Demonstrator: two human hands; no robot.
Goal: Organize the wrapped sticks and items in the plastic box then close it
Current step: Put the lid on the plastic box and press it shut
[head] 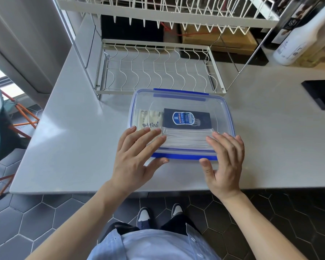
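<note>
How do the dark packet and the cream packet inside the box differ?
The dark packet is navy with a blue label and lies near the middle of the box; the cream packet is pale, reads "Mini", and sits at the box's left end, partly under the left hand. The dark packet shows in full. Both lie flat under the clear lid.

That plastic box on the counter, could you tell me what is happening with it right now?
A person is closing it. The clear lid with blue clips sits on the plastic box, and both open hands press on its near edge: the left hand at the near left corner, the right hand at the near right. Inside lie a dark packet, a cream packet marked Mini and clear-wrapped sticks along the front. The near blue clip does not look snapped down yet.
</note>
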